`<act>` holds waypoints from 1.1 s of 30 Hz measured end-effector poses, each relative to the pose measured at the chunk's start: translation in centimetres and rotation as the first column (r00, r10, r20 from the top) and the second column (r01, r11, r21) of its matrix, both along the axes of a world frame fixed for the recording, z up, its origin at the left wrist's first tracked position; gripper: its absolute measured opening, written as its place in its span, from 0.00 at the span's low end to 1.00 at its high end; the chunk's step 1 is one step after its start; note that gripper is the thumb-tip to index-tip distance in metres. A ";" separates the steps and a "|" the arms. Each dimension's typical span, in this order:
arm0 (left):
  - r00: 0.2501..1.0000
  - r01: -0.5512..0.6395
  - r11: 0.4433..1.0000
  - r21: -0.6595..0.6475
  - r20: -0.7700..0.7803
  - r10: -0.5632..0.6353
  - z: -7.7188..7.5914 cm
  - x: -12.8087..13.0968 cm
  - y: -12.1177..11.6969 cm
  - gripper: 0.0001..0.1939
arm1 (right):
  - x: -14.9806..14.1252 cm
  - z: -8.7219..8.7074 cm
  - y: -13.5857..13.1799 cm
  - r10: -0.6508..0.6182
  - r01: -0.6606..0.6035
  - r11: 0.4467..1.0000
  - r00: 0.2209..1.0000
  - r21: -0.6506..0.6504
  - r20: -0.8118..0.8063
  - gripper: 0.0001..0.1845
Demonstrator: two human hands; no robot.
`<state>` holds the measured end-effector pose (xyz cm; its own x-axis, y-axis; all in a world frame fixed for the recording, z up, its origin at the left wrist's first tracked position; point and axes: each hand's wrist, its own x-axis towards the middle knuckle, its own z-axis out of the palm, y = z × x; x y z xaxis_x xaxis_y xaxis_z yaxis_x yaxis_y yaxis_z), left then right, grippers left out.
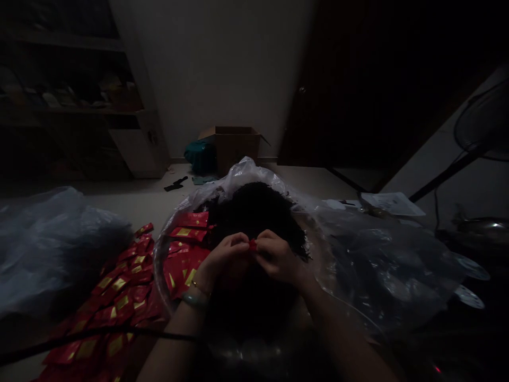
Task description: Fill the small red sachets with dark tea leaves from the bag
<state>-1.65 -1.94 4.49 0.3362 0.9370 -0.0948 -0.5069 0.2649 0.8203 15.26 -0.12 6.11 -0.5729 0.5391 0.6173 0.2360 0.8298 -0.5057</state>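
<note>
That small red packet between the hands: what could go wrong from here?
The red packet, pinched between the left hand and right hand, could slip into the dark loose leaves and be hard to spot. A forearm might also catch the black cord lying over the red sachets, scattering them.
</note>
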 end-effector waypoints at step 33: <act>0.988 0.043 0.999 -0.025 -0.148 -0.046 -0.3 0.3 0.3 0.20 | 1.3 0.6 0.3 0.066 -0.064 0.898 0.998 -0.435 -0.010 0.06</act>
